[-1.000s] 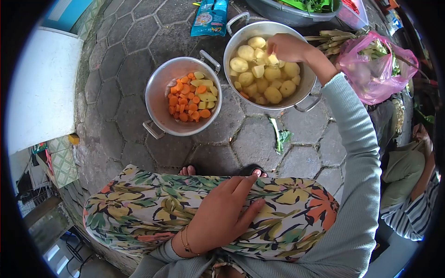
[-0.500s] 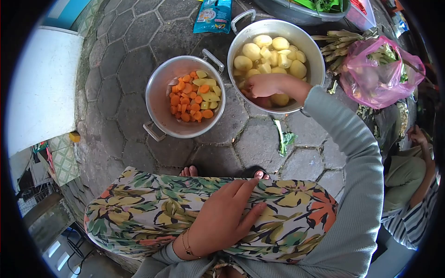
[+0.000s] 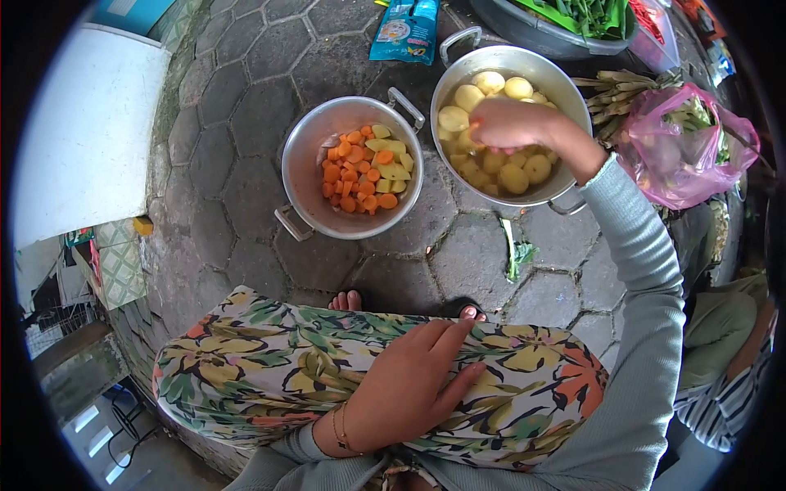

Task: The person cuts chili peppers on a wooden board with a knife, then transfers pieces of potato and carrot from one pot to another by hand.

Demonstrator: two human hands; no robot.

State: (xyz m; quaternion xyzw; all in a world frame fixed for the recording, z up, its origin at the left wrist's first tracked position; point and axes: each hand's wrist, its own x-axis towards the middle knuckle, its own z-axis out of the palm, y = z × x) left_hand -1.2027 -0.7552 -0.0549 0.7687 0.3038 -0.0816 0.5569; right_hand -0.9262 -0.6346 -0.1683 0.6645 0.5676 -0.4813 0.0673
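Observation:
My right hand (image 3: 520, 127) is over the large metal pot (image 3: 578, 96), its fingers curled downward among the peeled potatoes (image 3: 513, 177) in cloudy water. Whatever those fingers hold, if anything, is hidden under the hand. Whole potatoes and smaller cut pieces show around it. My left hand (image 3: 413, 385) lies flat on the floral cloth (image 3: 270, 360) over my lap, fingers stretched out and holding nothing. Left of the potatoes stands a smaller metal pot (image 3: 296, 168) with sliced carrots (image 3: 352, 176) and cut potato pieces (image 3: 395, 170) in it.
A blue packet (image 3: 405, 33) lies behind the pots. At the back right are a grey basin (image 3: 524, 31) with greens and a pink plastic bag (image 3: 684, 155). A leaf scrap (image 3: 516, 252) lies on the paving (image 3: 389, 274). Another person's knee (image 3: 720, 327) is at the right.
My right hand has moved up and toward the middle of the potato pot from its near edge. The view has shifted slightly. My left hand stays on my lap.

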